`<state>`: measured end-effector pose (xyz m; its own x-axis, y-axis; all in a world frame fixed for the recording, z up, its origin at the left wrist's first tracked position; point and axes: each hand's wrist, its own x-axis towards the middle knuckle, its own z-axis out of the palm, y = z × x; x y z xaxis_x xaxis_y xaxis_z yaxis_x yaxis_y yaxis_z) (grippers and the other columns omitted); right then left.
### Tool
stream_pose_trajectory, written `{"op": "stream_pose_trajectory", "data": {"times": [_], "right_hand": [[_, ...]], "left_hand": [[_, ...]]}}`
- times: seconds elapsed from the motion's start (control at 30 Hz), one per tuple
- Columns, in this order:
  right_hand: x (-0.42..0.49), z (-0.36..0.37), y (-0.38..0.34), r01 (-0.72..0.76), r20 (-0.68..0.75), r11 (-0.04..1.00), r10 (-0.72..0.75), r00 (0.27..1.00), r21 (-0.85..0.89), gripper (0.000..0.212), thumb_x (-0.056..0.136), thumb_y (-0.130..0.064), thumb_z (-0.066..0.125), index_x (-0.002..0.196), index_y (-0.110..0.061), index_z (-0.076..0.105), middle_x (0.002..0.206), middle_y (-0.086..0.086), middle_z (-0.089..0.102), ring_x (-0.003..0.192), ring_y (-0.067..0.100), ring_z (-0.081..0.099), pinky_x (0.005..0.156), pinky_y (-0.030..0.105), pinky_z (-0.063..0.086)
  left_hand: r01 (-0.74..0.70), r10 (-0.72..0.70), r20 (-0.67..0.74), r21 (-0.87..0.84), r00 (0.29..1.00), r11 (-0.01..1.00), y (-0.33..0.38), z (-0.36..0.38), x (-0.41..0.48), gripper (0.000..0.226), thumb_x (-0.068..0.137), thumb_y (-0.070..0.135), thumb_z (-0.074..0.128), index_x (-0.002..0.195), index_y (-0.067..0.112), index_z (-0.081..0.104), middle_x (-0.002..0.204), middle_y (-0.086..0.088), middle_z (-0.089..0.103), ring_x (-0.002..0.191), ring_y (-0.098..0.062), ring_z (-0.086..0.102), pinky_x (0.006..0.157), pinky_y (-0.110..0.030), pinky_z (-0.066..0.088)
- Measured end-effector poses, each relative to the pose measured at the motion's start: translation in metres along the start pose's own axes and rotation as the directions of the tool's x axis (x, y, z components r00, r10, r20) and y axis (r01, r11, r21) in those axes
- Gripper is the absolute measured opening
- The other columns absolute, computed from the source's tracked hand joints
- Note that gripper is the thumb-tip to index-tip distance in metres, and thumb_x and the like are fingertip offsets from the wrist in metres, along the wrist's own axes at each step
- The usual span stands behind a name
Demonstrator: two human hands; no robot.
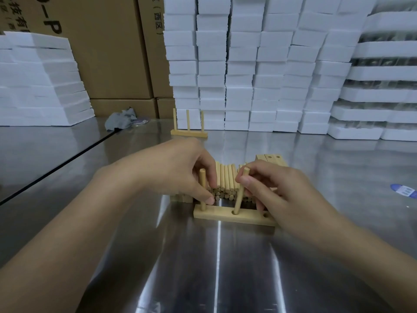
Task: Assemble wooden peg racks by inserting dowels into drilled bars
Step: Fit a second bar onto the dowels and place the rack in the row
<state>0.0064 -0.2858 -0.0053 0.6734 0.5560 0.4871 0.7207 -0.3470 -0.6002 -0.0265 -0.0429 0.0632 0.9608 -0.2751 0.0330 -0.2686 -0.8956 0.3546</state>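
At the near centre of the desk (225,267), the drilled bar (248,218) lies flat with its length running left to right. The first dowel (202,188) stands upright in its left hole. The second dowel (239,199) sits in the middle hole, tilted with its top leaning right. The right hole is empty.

Your right hand (277,188) pinches the second dowel near its top, fingers (246,182) clamped on it. Your left hand (171,168) is just behind the first dowel, its fingers (208,170) curled down onto the dowel stack (226,177) and its thumb against the stack's near ends. It cannot be told whether that hand grips a dowel.

The dowel stack lies just behind the bar, ends facing you. Spare bars (270,158) lie behind the stack on the right.

Farther back stands a finished rack (189,132) with three upright dowels. A grey cloth (121,120) lies to its left. A blue and white label (404,190) lies at the desk's right edge. Foam blocks (248,64) and cardboard boxes (108,53) are stacked along the far side.
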Motion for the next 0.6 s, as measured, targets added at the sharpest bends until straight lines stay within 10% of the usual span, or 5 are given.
{"op": "stream_pose_trajectory", "data": {"times": [0.6], "right_hand": [[0.007, -0.001, -0.008, 0.004, 0.0, 0.999, -0.004, 1.0, -0.054, 0.017, 0.097, -0.041, 0.067, 0.09, -0.026, 0.073, 0.081, -0.014, 0.071, 0.084, 0.006, 0.068, 0.07, 0.015, 0.048]], "left_hand": [[-0.003, 0.003, -0.004, -0.034, 1.0, 0.999, 0.0, 0.003, 0.002, 0.017, 0.076, 0.04, 0.096, 0.08, 0.034, 0.08, 0.078, 0.009, 0.077, 0.072, -0.009, 0.071, 0.065, -0.028, 0.057]]}}
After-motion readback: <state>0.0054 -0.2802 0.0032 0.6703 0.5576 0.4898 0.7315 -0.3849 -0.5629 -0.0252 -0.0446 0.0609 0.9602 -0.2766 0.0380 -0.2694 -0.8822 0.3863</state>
